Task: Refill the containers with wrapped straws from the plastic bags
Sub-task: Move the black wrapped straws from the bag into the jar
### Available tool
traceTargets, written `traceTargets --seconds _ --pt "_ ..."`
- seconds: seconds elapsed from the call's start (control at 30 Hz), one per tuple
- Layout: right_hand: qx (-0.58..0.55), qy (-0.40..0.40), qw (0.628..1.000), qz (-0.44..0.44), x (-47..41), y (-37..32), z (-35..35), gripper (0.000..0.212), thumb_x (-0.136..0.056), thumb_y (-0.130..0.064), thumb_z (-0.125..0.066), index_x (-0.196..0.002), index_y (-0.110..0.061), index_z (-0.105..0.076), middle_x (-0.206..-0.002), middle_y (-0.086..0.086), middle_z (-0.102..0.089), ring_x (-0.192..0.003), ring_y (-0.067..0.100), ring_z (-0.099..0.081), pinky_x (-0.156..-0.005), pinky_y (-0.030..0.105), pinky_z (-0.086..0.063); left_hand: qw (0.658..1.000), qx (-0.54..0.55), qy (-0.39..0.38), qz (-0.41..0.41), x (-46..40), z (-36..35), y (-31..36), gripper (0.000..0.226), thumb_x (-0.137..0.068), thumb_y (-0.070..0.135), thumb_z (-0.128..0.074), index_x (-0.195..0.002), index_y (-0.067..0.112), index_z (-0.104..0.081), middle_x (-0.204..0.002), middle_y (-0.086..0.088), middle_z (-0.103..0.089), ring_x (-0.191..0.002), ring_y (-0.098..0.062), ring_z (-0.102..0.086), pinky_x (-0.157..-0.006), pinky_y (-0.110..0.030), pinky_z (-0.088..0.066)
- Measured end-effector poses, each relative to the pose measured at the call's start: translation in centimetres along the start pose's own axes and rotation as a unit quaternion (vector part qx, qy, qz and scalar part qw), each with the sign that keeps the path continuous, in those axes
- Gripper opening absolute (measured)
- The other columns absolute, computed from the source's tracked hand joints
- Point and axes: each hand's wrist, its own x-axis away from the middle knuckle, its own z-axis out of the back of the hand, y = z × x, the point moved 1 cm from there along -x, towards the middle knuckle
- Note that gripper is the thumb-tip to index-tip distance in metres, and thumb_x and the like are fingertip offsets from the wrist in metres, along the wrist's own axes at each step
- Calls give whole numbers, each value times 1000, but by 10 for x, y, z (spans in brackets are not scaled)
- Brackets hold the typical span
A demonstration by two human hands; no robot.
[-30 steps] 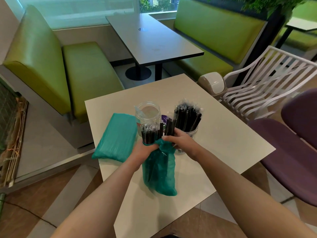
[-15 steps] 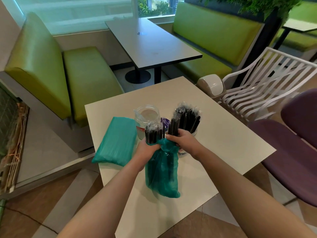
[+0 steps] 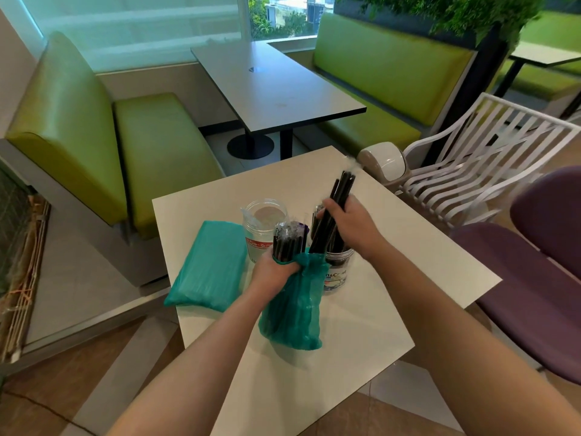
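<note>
Your left hand (image 3: 273,268) clutched the neck of the crumpled teal plastic bag (image 3: 294,313) on the white square table (image 3: 408,247), black wrapped straws (image 3: 286,242) poking up from its mouth; your right hand (image 3: 349,226) wrapped round a bundle of long black wrapped straws (image 3: 338,202), tilted, its lower end at the bag's opening; behind stood the clear plastic jar of straws (image 3: 338,270) and an empty clear jar (image 3: 262,228); a second, full teal bag (image 3: 209,265) lay left.
</note>
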Motion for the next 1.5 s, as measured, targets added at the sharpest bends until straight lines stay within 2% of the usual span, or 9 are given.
traceTargets --seconds 0.17,0.3,0.4,0.53,0.7,1.0,1.27,1.4,1.5 --pt "-19 77 996 48 -10 -27 19 19 -103 -29 -43 -112 -13 -47 -93 2 -68 -77 5 -60 -49 5 -39 1000 -2 17 3 -2 -1 1 43 -80 14 -77 -119 19 -60 -102 7 -65 -99 -15 -60 -90 -33 -50" --pt "0 143 986 84 -13 -33 26 22 -103 -30 -42 -112 -11 -47 -90 1 -66 -76 6 -58 -58 9 -40 1000 -14 21 -2 -4 0 -6 39 -76 14 -80 -111 19 -64 -99 4 -69 -95 -15 -63 -84 -32 -52" --pt "48 137 985 90 -16 -22 21 19 -102 -33 -44 -112 -17 -47 -94 0 -65 -84 13 -59 -70 27 -44 999 -28 22 8 -4 1 -11 41 -74 16 -82 -111 18 -64 -99 4 -69 -95 -16 -64 -86 -36 -53" --pt "130 124 981 74 -16 2 4 30 -99 -32 -51 -119 -10 -55 -106 4 -56 -92 14 -52 -78 28 -41 1000 -19 3 12 -4 2 -13 44 -74 15 -82 -114 18 -63 -104 2 -69 -100 -18 -64 -92 -40 -53" --pt "191 59 980 16 -15 45 -18 35 -93 -31 -62 -117 -5 -62 -108 10 -62 -101 25 -61 -88 42 -53 1000 -11 -10 18 -5 6 -15 49 -73 21 -84 -117 21 -62 -108 3 -69 -103 -17 -64 -93 -39 -53" --pt "208 35 977 -19 -14 56 -27 66 -75 -27 -82 -129 -8 -50 -125 10 -61 -114 26 -58 -95 42 -51 1000 0 -13 22 -4 9 -17 51 -73 19 -84 -118 20 -61 -109 3 -68 -104 -16 -63 -94 -38 -52" --pt "171 81 980 66 -14 44 -30 18 -89 -23 -68 -103 -16 -58 -106 4 -62 -97 19 -56 -84 32 -46 1000 -1 -17 23 -6 10 -17 51 -72 22 -84 -118 20 -62 -109 3 -69 -104 -16 -63 -96 -42 -52" --pt "186 53 980 37 -15 54 -32 22 -87 -18 -71 -107 -13 -64 -109 7 -63 -101 22 -59 -84 26 -44 1000 -13 -16 23 -6 11 -16 51 -74 23 -83 -119 20 -61 -110 4 -68 -104 -16 -62 -96 -41 -51" --pt "179 73 979 58 -15 44 -30 42 -81 -22 -77 -117 -14 -57 -115 4 -55 -100 14 -53 -86 22 -42 1000 -14 -12 22 -5 13 -15 52 -74 23 -84 -120 20 -61 -110 3 -67 -106 -17 -62 -96 -41 -51"
